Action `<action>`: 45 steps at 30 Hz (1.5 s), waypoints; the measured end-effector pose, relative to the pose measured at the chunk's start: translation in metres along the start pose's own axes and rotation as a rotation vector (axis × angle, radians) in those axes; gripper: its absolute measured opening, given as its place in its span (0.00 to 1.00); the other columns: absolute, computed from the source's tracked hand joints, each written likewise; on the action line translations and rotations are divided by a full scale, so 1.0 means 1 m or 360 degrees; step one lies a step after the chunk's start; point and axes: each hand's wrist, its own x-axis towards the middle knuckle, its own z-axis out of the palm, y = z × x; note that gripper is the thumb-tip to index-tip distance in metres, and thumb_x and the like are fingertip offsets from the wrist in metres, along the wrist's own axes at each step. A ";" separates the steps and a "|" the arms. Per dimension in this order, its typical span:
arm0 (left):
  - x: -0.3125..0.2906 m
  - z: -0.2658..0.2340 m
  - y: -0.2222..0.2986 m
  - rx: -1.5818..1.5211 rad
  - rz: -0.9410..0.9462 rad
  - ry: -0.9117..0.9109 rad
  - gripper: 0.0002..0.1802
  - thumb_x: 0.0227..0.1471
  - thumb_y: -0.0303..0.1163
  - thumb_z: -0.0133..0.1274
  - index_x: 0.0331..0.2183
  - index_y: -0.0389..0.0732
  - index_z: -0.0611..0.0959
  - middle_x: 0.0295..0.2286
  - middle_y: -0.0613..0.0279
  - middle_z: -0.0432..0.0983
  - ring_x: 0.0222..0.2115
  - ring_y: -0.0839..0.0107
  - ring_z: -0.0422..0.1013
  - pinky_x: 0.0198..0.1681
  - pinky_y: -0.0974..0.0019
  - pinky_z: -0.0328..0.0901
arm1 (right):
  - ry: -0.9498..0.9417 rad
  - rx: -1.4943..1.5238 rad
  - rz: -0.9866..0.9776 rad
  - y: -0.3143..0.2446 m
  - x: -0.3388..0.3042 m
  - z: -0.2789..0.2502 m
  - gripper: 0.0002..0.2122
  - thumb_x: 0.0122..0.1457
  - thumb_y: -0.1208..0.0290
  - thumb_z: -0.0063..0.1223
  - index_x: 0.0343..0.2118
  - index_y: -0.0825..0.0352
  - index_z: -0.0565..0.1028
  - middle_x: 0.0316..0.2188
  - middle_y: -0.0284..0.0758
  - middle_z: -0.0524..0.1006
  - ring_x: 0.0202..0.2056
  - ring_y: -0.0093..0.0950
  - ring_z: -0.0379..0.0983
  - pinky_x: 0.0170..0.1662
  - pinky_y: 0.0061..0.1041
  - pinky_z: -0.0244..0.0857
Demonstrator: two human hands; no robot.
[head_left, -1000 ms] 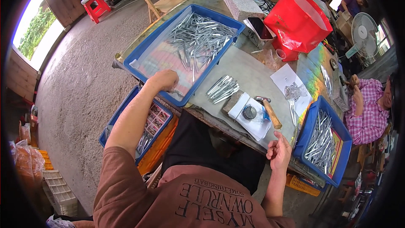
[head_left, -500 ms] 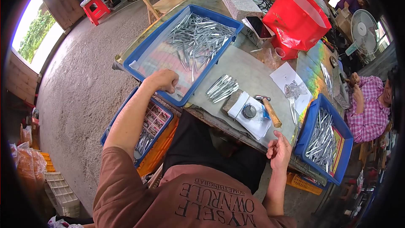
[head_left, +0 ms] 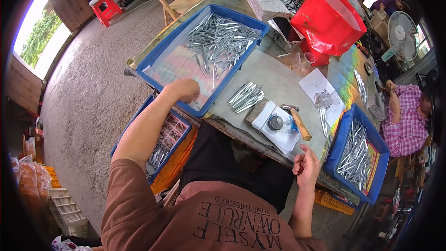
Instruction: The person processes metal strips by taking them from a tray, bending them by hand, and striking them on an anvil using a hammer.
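My left hand (head_left: 187,91) is over the near corner of a large blue tray (head_left: 153,55), fingers bent down and drawn together; whatever they pinch is hidden beneath them. Farther back in that tray lies a loose heap of thin metal rods (head_left: 220,37). My right hand (head_left: 306,165) hovers off the table's near edge, fingers loosely curled and apart, with nothing visible in it. Closest to it is a small hammer (head_left: 299,123) with a wooden handle. Left of the hammer, a dark round metal piece (head_left: 275,122) rests on white paper beside a block. A neat bundle of rods (head_left: 245,97) lies nearby.
To the right stands a blue bin (head_left: 383,176) with more rods (head_left: 355,153). A red bag (head_left: 325,21), a phone (head_left: 286,29) and a stone block (head_left: 265,4) crowd the back. A co-worker in a checked shirt (head_left: 406,125) sits at far right, near a fan (head_left: 402,35).
My left hand has shifted slightly to the right within the near corner of the tray. My right hand has barely moved.
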 end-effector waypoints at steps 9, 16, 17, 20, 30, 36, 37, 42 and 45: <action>0.000 -0.001 -0.004 -0.0064 0.0076 -0.0087 0.09 0.28 0.23 0.50 0.22 0.39 0.77 0.23 0.53 0.72 0.26 0.61 0.69 0.25 0.63 0.61 | 0.0009 0.0002 0.0026 0.005 -0.001 -0.002 0.14 0.55 0.64 0.38 0.36 0.70 0.66 0.15 0.34 0.68 0.09 0.17 0.57 0.09 0.13 0.49; 0.013 0.010 -0.019 -0.0052 0.0309 0.0243 0.08 0.28 0.25 0.52 0.20 0.36 0.75 0.20 0.53 0.71 0.24 0.59 0.68 0.25 0.62 0.60 | 0.0010 0.0022 0.0023 0.007 -0.002 -0.002 0.13 0.55 0.64 0.38 0.36 0.70 0.67 0.15 0.34 0.68 0.09 0.17 0.57 0.10 0.13 0.50; 0.016 0.011 -0.020 -0.0072 0.0346 0.0342 0.07 0.30 0.26 0.51 0.21 0.37 0.75 0.21 0.52 0.71 0.25 0.58 0.68 0.25 0.61 0.60 | 0.0003 0.0018 0.0021 0.007 -0.001 -0.002 0.13 0.55 0.64 0.38 0.36 0.70 0.67 0.15 0.34 0.68 0.09 0.17 0.57 0.10 0.13 0.50; 0.018 0.012 -0.014 -0.0117 0.0218 0.0430 0.09 0.32 0.29 0.51 0.23 0.38 0.76 0.23 0.53 0.71 0.27 0.57 0.67 0.28 0.61 0.60 | 0.0010 0.0001 0.0034 0.007 -0.002 -0.001 0.13 0.55 0.64 0.38 0.36 0.70 0.67 0.15 0.33 0.68 0.09 0.16 0.57 0.10 0.13 0.50; -0.010 -0.019 0.004 -0.0485 0.0199 0.1214 0.09 0.35 0.29 0.51 0.26 0.39 0.76 0.24 0.55 0.71 0.28 0.60 0.67 0.30 0.63 0.62 | 0.0005 -0.0041 0.0059 0.006 -0.006 0.001 0.12 0.55 0.65 0.39 0.30 0.71 0.68 0.15 0.33 0.67 0.10 0.17 0.57 0.10 0.13 0.49; -0.049 -0.039 0.059 -0.1751 0.0364 0.1220 0.06 0.40 0.28 0.53 0.25 0.36 0.76 0.17 0.66 0.69 0.18 0.80 0.64 0.21 0.78 0.59 | -0.0275 -0.0134 0.0111 0.004 -0.011 0.006 0.09 0.54 0.70 0.40 0.25 0.72 0.69 0.15 0.32 0.68 0.11 0.15 0.58 0.13 0.12 0.50; -0.048 -0.034 0.066 -0.1940 0.0398 0.1157 0.06 0.42 0.28 0.52 0.25 0.36 0.75 0.17 0.66 0.69 0.17 0.81 0.64 0.18 0.80 0.58 | -0.0242 -0.0138 0.0104 0.003 -0.014 0.008 0.09 0.54 0.70 0.40 0.25 0.72 0.69 0.15 0.32 0.68 0.11 0.15 0.58 0.13 0.12 0.50; -0.048 -0.010 0.116 -0.2445 0.0540 0.0851 0.07 0.43 0.29 0.51 0.25 0.34 0.75 0.16 0.68 0.68 0.16 0.83 0.63 0.16 0.82 0.57 | -0.0443 -0.0390 0.0058 -0.006 -0.026 0.030 0.07 0.54 0.72 0.40 0.29 0.71 0.70 0.17 0.30 0.68 0.13 0.14 0.59 0.15 0.11 0.52; -0.050 0.010 0.148 -0.2682 0.0524 0.0688 0.07 0.43 0.29 0.52 0.25 0.34 0.75 0.17 0.67 0.68 0.16 0.82 0.64 0.16 0.81 0.58 | -0.0575 -0.0443 0.0014 -0.003 -0.031 0.045 0.08 0.54 0.72 0.40 0.33 0.70 0.69 0.17 0.29 0.68 0.14 0.13 0.60 0.17 0.11 0.55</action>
